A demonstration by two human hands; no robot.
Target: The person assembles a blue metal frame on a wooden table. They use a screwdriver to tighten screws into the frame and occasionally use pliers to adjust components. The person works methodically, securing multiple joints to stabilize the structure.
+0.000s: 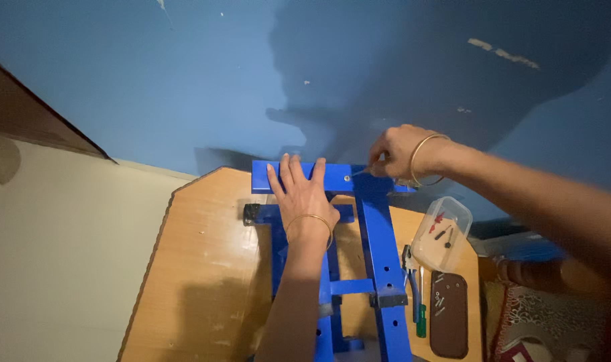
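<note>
Frame (359, 221) under left hand (304, 191), screwdriver (360, 171) pinched in right hand (398, 153)

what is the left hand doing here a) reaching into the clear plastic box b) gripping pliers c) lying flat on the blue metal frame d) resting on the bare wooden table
c, the left hand lies palm down, fingers spread, on the blue metal frame.

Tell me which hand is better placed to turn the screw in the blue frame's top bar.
Probably the right hand: it holds a thin tool at the screw. The left hand lies flat on the blue frame.
</note>
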